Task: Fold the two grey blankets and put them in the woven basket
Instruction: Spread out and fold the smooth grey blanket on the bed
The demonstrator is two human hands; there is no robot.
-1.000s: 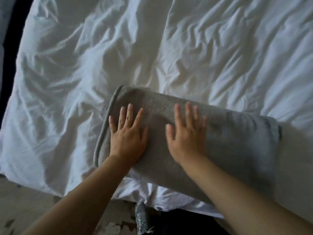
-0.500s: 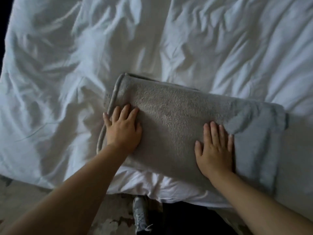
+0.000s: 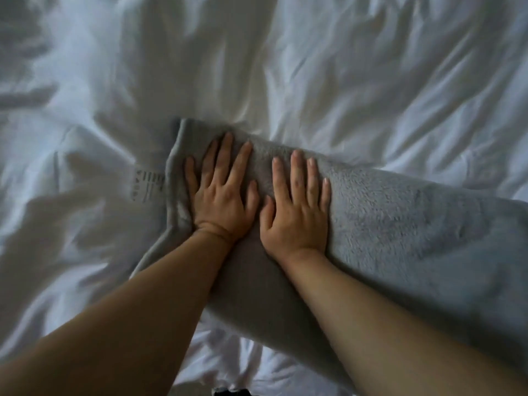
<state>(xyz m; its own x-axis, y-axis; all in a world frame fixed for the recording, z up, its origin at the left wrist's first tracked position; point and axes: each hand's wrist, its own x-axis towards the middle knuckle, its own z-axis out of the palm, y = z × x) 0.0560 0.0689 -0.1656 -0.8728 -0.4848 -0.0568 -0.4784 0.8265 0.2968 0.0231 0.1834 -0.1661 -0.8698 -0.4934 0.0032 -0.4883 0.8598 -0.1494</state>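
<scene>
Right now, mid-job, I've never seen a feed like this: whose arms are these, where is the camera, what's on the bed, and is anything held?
There is no machine here. A person works with two bare hands, and the single camera sits on their head, looking forward and down, so the arms come in from the bottom edge. The left hand and right hand lie flat, side by side, fingers straight, pressing on a folded grey blanket. That blanket lies on rumpled white bedding, and a printed label shows at its left edge. Nothing is in a grip: both hands only press. The second blanket and the woven basket are not in view.
</scene>
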